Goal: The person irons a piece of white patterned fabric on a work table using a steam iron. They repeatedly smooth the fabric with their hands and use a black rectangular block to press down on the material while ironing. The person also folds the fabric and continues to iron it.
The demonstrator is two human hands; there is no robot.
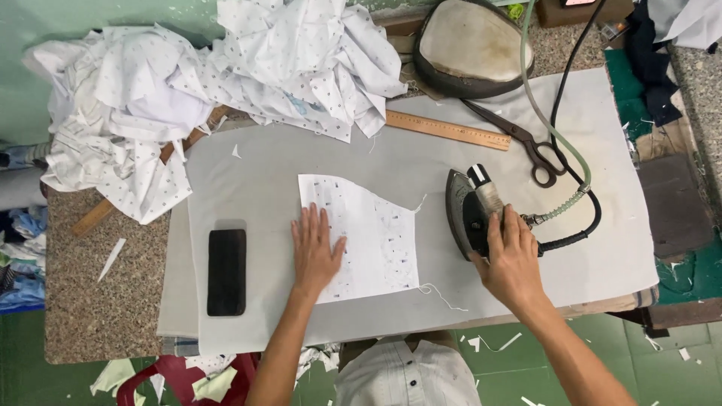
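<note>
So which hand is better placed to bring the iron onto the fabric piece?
Right. The right hand already has its grip on the iron handle, just beside the white fabric piece. The left hand lies flat on it, likely holding it.

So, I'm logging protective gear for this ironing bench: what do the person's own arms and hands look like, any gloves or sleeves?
Both are bare: the left hand and right hand wear no gloves, rings or watch, and no sleeves cover the forearms in view.
</note>
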